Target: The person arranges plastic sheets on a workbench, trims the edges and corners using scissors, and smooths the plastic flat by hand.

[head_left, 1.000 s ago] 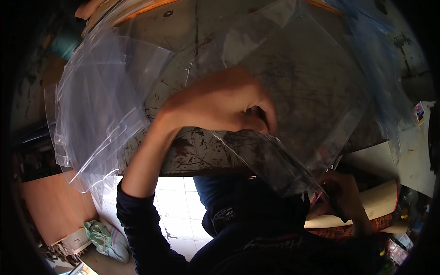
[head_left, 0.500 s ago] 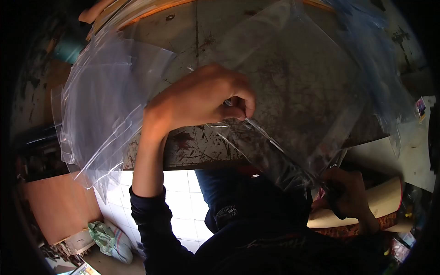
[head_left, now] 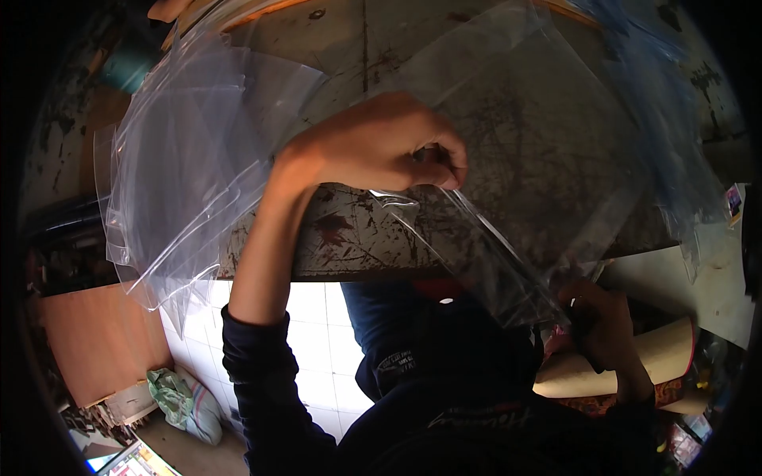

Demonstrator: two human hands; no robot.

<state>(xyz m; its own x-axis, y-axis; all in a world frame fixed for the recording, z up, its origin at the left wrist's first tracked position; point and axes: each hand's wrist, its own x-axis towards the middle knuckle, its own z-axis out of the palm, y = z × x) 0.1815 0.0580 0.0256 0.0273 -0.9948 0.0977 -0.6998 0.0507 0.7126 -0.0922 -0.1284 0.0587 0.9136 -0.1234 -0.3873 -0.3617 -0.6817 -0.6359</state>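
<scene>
My left hand [head_left: 381, 147] is closed in a pinch on the edge of a clear plastic sheet [head_left: 508, 262], above the worn dark table [head_left: 341, 230]. From those fingers the sheet's folded edge runs down to the right, over the table's front edge. Low on the right, my right hand [head_left: 607, 317] is closed around the black handles of what look like scissors [head_left: 587, 337], beside the sheet's lower end. Shadow hides most of the tool, and its blades cannot be made out.
Clear plastic sheets [head_left: 182, 166] lie piled at the table's left, overhanging its front edge. Bluish plastic [head_left: 659, 119] lies on the right. A brown board [head_left: 107, 341] and a green-and-white sack [head_left: 186, 404] are below left. A cream roll [head_left: 659, 353] lies near my right hand.
My left hand has shifted slightly right and up in view, still pinching the plastic. The sheet's edge between the hands now shows as a longer shiny fold. My right hand stays low on the right.
</scene>
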